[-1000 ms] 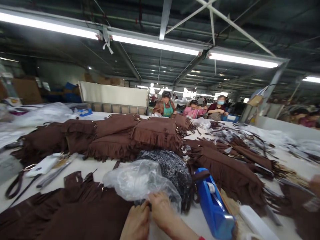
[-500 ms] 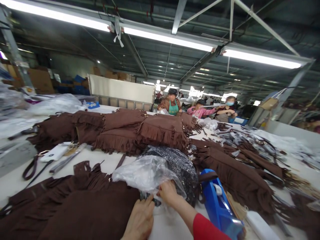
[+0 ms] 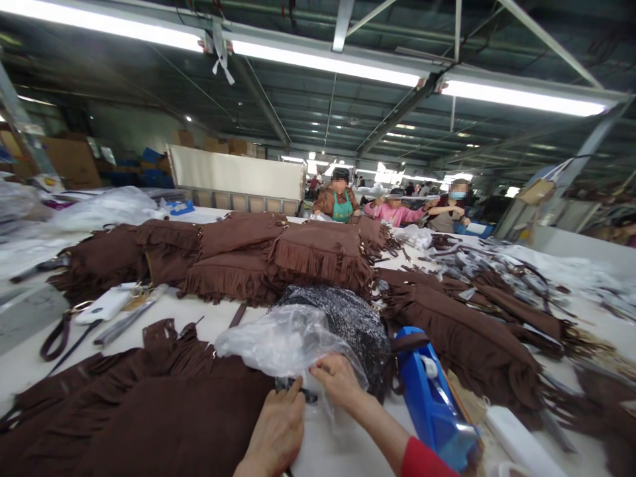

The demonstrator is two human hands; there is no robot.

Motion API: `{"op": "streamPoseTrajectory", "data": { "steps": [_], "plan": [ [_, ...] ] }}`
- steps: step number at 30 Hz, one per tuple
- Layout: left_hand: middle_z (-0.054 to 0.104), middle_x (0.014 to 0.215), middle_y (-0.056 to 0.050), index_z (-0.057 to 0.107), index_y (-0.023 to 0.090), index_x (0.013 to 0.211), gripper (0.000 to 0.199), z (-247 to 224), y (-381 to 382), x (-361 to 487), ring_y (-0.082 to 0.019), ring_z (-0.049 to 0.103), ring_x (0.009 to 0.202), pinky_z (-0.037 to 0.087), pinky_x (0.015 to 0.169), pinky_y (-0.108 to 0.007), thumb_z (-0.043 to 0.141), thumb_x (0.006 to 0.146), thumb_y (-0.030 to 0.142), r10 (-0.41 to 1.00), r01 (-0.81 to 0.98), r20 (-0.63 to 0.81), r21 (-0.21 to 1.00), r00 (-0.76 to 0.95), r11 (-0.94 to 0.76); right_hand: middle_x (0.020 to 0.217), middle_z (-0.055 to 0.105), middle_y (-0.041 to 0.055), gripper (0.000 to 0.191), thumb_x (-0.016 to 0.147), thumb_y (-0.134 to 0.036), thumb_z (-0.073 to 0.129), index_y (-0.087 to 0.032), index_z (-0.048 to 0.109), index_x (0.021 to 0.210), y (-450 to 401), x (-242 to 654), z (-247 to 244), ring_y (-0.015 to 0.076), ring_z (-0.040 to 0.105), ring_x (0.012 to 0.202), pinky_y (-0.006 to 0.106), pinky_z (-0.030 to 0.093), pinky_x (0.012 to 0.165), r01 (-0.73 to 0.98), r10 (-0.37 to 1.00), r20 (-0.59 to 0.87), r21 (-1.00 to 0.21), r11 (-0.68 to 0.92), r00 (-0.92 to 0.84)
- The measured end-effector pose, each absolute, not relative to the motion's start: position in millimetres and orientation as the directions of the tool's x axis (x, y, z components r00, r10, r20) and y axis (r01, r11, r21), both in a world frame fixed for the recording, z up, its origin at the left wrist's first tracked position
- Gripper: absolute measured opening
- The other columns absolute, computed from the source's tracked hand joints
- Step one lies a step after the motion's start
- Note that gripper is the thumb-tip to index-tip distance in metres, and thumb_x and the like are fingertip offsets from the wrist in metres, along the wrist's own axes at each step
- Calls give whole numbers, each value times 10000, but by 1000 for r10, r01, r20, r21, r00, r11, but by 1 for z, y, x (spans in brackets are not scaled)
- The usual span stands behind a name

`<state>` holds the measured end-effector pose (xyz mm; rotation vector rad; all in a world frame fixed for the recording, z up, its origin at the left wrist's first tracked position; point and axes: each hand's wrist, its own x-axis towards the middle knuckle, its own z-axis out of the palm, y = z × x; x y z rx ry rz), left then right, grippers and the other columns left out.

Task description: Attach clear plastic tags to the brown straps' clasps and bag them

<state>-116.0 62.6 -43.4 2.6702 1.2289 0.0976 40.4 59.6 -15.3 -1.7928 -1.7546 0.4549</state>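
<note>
Nearest the camera, the left hand (image 3: 276,430) and the right hand (image 3: 338,381) meet at the lower edge of a clear plastic bag (image 3: 285,341) on the white counter (image 3: 209,321). Both hands pinch at a small dark piece (image 3: 293,385) under the bag's rim — the left with its fingertips closed on it from below, the right gripping the plastic just beside it, a red sleeve (image 3: 422,460) trailing back from the wrist. What exactly the dark piece is cannot be told.

The bag lies crumpled against a black-and-white speckled bundle (image 3: 352,324) just behind it. To the left of the hands spreads a brown fringed fabric piece (image 3: 149,411); to the right, close by, a blue tape dispenser (image 3: 430,401) lies tilted.

Farther left on the counter sit a white flat object (image 3: 104,305) and a brown strap loop (image 3: 54,334). Beyond the speckled bundle, a long stack of brown fringed bags (image 3: 248,255) runs across the counter, with more fringed pieces (image 3: 462,331) to the right — and loose straps and plastic scattered past them.

At the far end, three people (image 3: 397,209) work side by side.
</note>
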Motion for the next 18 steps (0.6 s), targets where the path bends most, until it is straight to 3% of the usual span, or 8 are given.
{"op": "streamPoseTrajectory", "data": {
  "steps": [2,4,6,8,10,12,15,18],
  "plan": [
    [483,1322,-98,583,164,1026,384,-46,62,-116,-237,559,1002,367,878,-423,311,763,99,756,741,-13,211,654,-637,781,660,38,180,772,-264,527,-159,648,689,37,36,-10,154,558,795,248,371,746,745,970,233,-659,104,72],
    [483,1323,-91,576,166,1041,391,-48,63,-117,-236,554,1006,358,886,-424,313,758,101,758,739,-4,222,653,-636,764,642,31,173,769,-292,532,-167,628,696,12,31,-7,149,545,762,253,377,729,619,957,265,-772,140,115],
    [460,1343,-91,579,161,1012,375,-47,66,-119,-230,543,1033,350,902,-412,328,740,102,764,735,3,272,645,-622,665,605,5,165,741,-325,574,-173,616,693,-12,25,-7,130,514,653,239,380,636,353,969,176,-930,105,176],
    [432,1360,-103,556,153,1040,402,-43,69,-122,-223,498,1112,348,920,-381,368,688,101,795,733,6,381,607,-563,608,581,-14,184,678,-351,647,-171,635,715,-31,20,-10,116,488,596,231,370,590,34,982,7,-999,1,189],
    [402,1376,-110,499,151,1137,521,-35,66,-127,-211,452,1167,349,934,-348,405,628,101,830,702,15,525,557,-481,589,586,-13,244,612,-366,703,-159,669,737,-43,18,-13,107,478,573,229,360,580,-194,974,-123,-977,-86,191],
    [453,1329,-110,483,163,1168,531,-29,53,-131,-209,487,1107,360,929,-337,429,640,150,869,633,44,666,494,-394,571,586,-9,261,564,-356,736,-149,687,715,-51,19,-17,97,461,553,220,335,556,-318,947,-218,-938,-137,235],
    [632,1026,-71,578,193,988,344,-29,11,-132,-192,564,853,425,800,-303,423,751,389,922,406,17,894,386,-187,543,564,-23,240,529,-319,753,-146,681,679,-59,19,-24,72,412,504,202,284,507,-439,900,-340,-877,-198,274],
    [620,719,-17,597,191,823,435,-46,-39,-126,-151,537,634,422,577,-241,485,691,590,909,126,-189,980,372,152,495,525,-42,234,497,-298,768,-136,659,627,-68,13,-34,50,368,454,193,258,477,-487,886,-384,-845,-222,262]
  ]
}}
